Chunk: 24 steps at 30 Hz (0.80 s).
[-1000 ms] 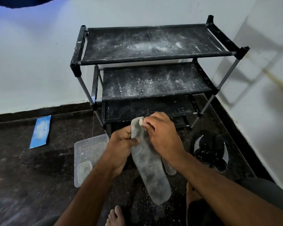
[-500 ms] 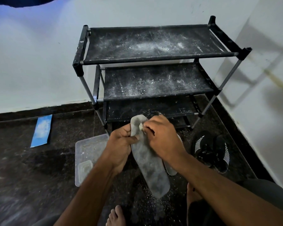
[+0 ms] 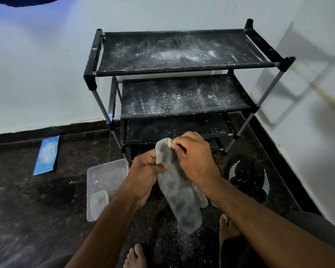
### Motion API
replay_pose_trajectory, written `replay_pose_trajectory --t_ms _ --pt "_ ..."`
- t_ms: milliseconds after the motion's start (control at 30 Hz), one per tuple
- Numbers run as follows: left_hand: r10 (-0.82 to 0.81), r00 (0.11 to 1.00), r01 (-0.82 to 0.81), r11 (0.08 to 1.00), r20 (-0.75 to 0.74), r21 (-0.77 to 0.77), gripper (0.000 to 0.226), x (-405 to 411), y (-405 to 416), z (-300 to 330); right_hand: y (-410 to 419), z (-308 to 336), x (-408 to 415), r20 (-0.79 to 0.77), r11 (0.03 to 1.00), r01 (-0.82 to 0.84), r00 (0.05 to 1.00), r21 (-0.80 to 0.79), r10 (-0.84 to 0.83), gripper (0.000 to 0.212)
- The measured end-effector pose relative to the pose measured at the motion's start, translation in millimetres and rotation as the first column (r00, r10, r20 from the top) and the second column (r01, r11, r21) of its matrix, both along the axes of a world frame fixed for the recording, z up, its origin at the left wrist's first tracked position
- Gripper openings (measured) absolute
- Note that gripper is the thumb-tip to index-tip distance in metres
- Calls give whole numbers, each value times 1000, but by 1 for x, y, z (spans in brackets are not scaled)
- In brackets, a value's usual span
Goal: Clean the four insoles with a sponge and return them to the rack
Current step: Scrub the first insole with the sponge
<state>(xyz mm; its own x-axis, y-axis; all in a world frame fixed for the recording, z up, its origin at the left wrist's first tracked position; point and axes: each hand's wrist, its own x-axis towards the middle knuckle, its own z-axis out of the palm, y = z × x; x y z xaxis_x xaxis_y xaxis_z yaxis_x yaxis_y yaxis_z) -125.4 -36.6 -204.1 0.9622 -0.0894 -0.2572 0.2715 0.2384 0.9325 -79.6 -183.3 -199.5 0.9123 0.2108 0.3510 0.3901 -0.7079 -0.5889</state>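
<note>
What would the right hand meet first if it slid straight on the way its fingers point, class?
The right hand pinches a sponge on the insole, fingers pointing left. Straight on, it would run off the insole's top edge, then probably find open air before the rack; depth is unclear.

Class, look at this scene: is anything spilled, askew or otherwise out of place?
Yes. White powder is scattered across the rack's shelves and the floor under the held insole. A blue card lies loose by the wall.
</note>
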Motion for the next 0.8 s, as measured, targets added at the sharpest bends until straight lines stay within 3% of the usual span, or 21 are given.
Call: replay_pose_trajectory --t_ms 167,300,433,567,633,733,800 --pt "-11 1000 10 999 20 45 33 0 -1 -3 -2 -1 7 10 993 75 997 96 -77 4" --pt "-16 999 13 996 30 93 31 0 -1 -7 6 3 -2 39 994 -65 997 91 61 9" --pt "-43 998 38 993 37 111 27 0 -2 -9 -2 1 8 -5 992 56 998 113 -56 4" --pt "-27 999 23 995 37 98 30 2 1 -9 8 3 -6 42 989 -83 996 119 78 5" --pt "-45 998 42 995 32 96 31 2 1 -10 8 0 -4 28 989 -57 998 137 53 3" --pt "-77 997 76 996 0 49 32 3 -2 -7 5 -1 2 -14 989 11 1000 148 -9 3" --pt "-51 997 47 997 -56 -62 32 4 -2 -3 8 0 -3 -7 989 -17 1000 149 18 2"
